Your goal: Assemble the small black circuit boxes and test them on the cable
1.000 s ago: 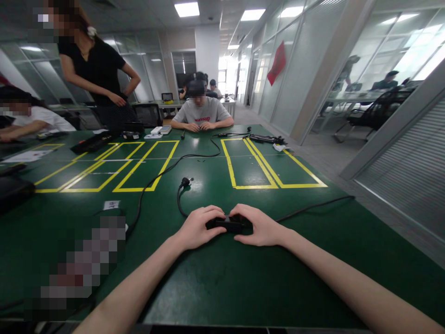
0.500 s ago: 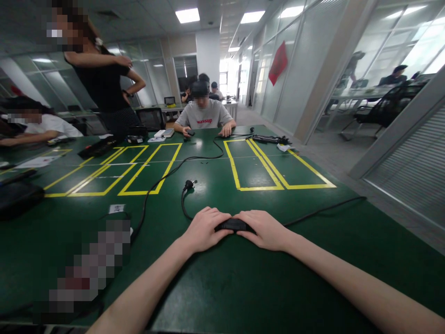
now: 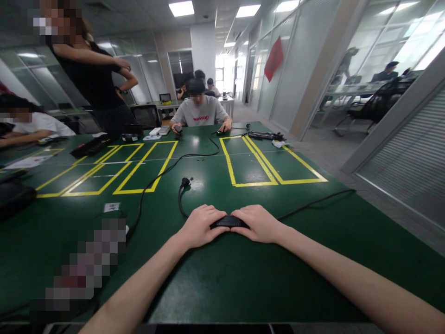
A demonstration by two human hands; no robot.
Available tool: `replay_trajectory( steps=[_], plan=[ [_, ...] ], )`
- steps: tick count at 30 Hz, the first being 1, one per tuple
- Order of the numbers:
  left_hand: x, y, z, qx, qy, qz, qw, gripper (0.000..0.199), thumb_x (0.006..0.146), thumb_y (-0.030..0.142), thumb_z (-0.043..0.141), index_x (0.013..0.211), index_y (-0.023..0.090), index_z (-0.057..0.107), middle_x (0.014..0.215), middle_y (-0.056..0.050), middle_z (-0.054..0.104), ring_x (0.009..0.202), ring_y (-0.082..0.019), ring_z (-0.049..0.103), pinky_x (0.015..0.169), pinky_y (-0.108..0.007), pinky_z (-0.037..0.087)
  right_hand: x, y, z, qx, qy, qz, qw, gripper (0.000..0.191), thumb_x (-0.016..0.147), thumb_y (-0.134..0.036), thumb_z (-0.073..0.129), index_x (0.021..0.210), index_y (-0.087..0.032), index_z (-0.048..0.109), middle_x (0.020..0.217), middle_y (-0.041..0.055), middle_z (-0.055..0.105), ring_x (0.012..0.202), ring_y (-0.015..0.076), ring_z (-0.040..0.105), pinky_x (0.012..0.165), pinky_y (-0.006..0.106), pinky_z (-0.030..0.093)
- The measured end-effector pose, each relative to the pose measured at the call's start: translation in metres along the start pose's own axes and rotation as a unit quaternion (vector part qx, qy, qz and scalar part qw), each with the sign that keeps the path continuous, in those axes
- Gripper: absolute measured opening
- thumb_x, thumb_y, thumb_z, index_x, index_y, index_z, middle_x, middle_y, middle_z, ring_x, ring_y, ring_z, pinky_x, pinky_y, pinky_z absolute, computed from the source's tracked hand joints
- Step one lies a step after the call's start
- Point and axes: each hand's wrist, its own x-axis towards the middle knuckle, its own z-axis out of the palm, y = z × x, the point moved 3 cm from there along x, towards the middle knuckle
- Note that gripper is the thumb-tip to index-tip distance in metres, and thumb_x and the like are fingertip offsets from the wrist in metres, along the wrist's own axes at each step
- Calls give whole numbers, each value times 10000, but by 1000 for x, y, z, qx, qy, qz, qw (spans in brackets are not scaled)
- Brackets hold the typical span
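A black elongated device (image 3: 226,221), perhaps a power adapter, lies low over the green table (image 3: 194,287) between my hands. My left hand (image 3: 203,226) is closed round its left end, thumb in front and fingers behind. Round the right end my right hand (image 3: 255,224) is closed in the same way, and the fingertips of both hands nearly meet. A black plug (image 3: 185,182) on a short cable stands on the table just beyond my left hand. Another black cable (image 3: 316,203) runs off to the right from behind my right hand.
A blurred-out strip (image 3: 83,264) lies at the left, with a long cable (image 3: 141,199) running from it across the table. Yellow tape outlines (image 3: 255,184) mark the far half. A seated person (image 3: 200,111) works opposite; another person (image 3: 90,79) stands at the left.
The view has shifted slightly, so the surroundings sit a little further left and higher. Both hands keep hold of the black device. The person opposite has moved a hand slightly.
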Motion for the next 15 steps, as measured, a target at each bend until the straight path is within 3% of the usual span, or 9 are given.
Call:
replay_trajectory(
  steps=[9, 15],
  plan=[
    [0, -3, -1, -11, -4, -6, 1000, 269, 989, 416, 637, 1124, 187, 681, 972, -61, 748, 871, -209, 686, 800, -329, 503, 0, 3, 1, -1, 25, -21, 999, 320, 989, -492, 597, 1032, -180, 654, 894, 86, 749, 796, 236, 704, 698, 322, 447],
    [-1, -2, -1, -17, 0, -3, 1000, 271, 993, 416, 632, 1126, 187, 688, 966, -62, 756, 877, -216, 695, 808, -340, 503, -1, 1, 2, -35, 38, -30, 998, 312, 1021, -464, 549, 958, -174, 645, 787, 79, 712, 714, 221, 667, 667, 322, 417]
  ],
)
